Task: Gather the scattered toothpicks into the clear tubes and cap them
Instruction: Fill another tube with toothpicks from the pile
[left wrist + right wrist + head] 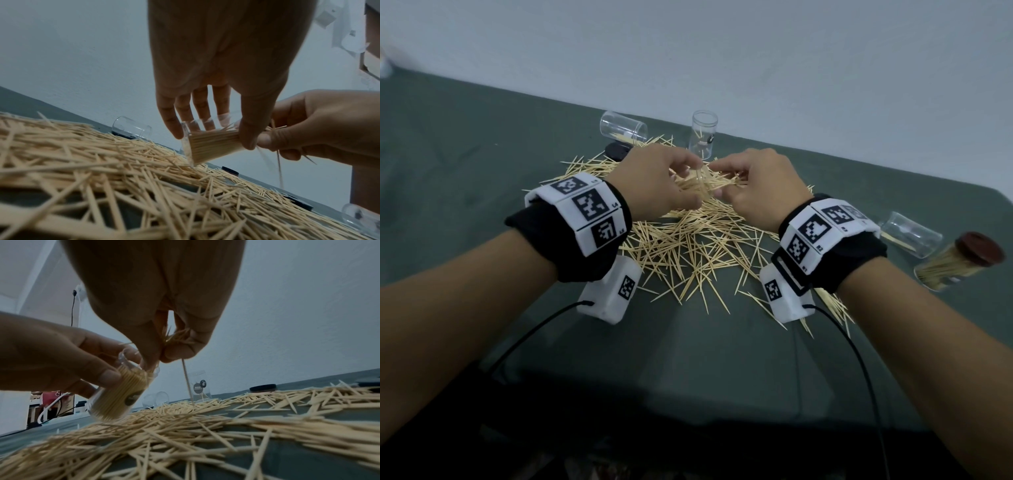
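A pile of loose toothpicks (pixel 688 246) covers the green table's middle. Above it my left hand (pixel 674 181) grips a clear tube (pixel 211 142), tilted and packed with toothpicks, its mouth turned to the right hand. My right hand (pixel 732 185) pinches a small bundle of toothpicks (pixel 176 335) at that mouth. One pick (pixel 186 378) hangs straight down from the pinch. In the right wrist view the same tube (pixel 121 394) leans close over the pile (pixel 205 426).
Behind the pile an empty tube (pixel 623 128) lies on its side, another tube (pixel 703 137) stands upright, and a black cap (pixel 618 150) lies flat. At the right lie a clear tube (pixel 911 234) and a full tube with a dark red cap (pixel 955 263).
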`<state>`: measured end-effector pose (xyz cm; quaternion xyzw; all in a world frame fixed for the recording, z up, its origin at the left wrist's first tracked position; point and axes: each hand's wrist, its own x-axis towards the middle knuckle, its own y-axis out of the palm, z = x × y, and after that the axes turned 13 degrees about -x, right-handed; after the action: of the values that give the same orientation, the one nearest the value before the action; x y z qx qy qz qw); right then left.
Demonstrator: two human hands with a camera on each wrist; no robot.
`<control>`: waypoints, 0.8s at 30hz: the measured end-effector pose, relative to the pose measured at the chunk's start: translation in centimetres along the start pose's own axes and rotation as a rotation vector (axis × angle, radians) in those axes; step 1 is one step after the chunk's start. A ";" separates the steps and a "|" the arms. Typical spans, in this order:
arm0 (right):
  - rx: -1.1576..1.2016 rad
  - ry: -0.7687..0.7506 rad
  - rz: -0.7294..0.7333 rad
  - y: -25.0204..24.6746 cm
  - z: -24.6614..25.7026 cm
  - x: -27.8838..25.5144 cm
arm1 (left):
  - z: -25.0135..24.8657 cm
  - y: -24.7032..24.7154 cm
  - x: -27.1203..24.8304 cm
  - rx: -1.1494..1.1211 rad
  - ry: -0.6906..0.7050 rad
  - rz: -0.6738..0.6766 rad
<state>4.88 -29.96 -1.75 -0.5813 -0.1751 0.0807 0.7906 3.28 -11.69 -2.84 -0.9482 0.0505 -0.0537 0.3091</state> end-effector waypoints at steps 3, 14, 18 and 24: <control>0.078 0.049 -0.091 0.3 -0.1 0.2 | 0.0 0.0 0.0 0.006 0.001 0.003; 0.018 -0.022 -0.045 0.1 -0.4 0.2 | 0.0 0.1 -0.1 -0.024 -0.005 0.001; 0.075 0.013 -0.129 0.0 -0.5 0.4 | -0.1 -0.2 -0.2 -0.033 -0.005 0.006; 0.023 -0.112 -0.116 0.3 -0.2 0.2 | -0.8 0.2 -0.6 -0.079 0.027 0.060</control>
<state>5.18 -29.98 -2.03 -0.5555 -0.2518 0.0691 0.7894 2.59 -12.23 -2.37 -0.9568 0.0853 -0.0550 0.2724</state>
